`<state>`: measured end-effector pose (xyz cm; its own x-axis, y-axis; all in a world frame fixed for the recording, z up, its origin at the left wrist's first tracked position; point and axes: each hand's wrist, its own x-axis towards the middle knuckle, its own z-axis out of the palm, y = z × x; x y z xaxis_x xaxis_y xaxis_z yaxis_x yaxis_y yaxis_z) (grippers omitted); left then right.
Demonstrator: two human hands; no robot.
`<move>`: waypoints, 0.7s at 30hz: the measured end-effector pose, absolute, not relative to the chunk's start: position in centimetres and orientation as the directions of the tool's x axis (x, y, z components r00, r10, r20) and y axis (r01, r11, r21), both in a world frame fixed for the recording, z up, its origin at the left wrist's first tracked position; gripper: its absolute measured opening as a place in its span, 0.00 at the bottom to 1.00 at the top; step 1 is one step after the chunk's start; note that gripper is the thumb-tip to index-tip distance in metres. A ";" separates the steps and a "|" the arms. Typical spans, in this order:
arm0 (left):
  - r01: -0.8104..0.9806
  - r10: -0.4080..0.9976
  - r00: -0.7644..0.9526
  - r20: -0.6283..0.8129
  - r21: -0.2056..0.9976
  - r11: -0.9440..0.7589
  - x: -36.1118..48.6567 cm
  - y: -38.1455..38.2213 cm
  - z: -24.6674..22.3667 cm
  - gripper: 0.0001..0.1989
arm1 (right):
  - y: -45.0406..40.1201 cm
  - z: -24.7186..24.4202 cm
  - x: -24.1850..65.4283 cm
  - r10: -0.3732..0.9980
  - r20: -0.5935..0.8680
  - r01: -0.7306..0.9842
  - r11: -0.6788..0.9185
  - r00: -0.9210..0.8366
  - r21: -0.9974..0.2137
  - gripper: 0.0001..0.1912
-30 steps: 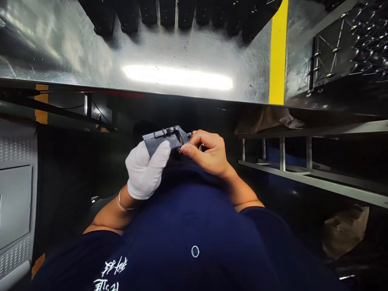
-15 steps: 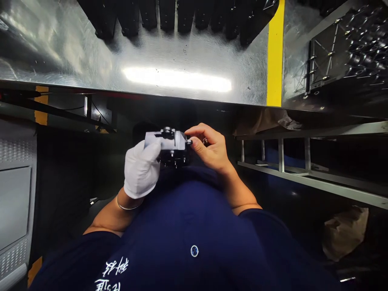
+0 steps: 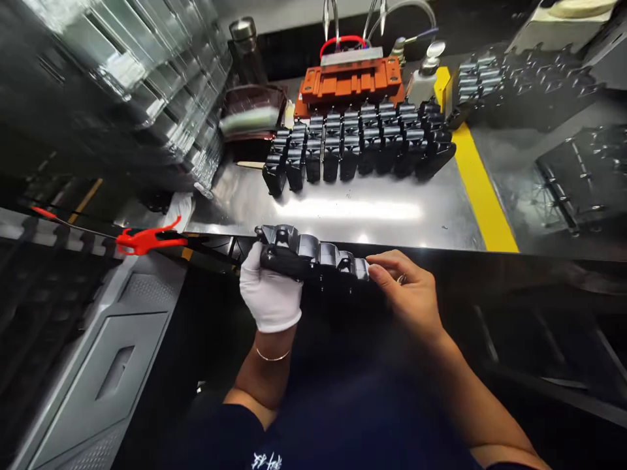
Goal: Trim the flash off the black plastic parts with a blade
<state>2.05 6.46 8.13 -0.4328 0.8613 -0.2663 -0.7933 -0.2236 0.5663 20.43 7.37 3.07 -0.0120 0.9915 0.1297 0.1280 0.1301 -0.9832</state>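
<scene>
A long black ribbed part [image 3: 318,254] is held level in front of the table's front edge. My left hand [image 3: 271,290], in a white glove, is closed round the part's left end. Thumb and fingertips of my bare right hand [image 3: 411,287] pinch its right end; a ring shows on one finger. Beyond the part, a row of similar black parts [image 3: 350,150] stands on the metal table [image 3: 313,207].
Behind the row sits an orange fixture [image 3: 353,81] with hoses. Stacked clear trays [image 3: 171,85] rise at the left, near a red air gun [image 3: 147,240]. Yellow tape [image 3: 482,189] crosses the table at right, with more black parts [image 3: 539,75] beyond. A grey bin [image 3: 117,365] stands lower left.
The view has lifted and turned, showing more of the table. The held part now lies lengthwise between my hands, which are farther apart. Both hands still hold it.
</scene>
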 end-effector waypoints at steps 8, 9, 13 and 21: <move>-0.668 0.769 -0.608 -0.195 0.650 -0.363 4.9 4.9 9.4 0.07 | 9.4 1.6 18.5 0.996 -0.055 -0.126 -0.046 0.073 -0.991 0.22; -0.656 0.769 -0.611 -0.189 0.665 -0.358 5.0 4.8 9.5 0.07 | 9.2 1.3 18.3 0.996 -0.066 -0.137 -0.057 0.062 -0.989 0.23; -0.668 0.820 -0.550 -0.157 0.672 -0.319 4.9 4.7 9.6 0.07 | 8.3 1.1 18.2 0.994 -0.104 -0.171 -0.096 0.040 -0.981 0.23; -0.659 0.802 -0.577 -0.158 0.670 -0.342 5.3 4.6 9.9 0.08 | 7.8 1.0 18.5 0.992 -0.119 -0.177 -0.109 0.043 -0.978 0.24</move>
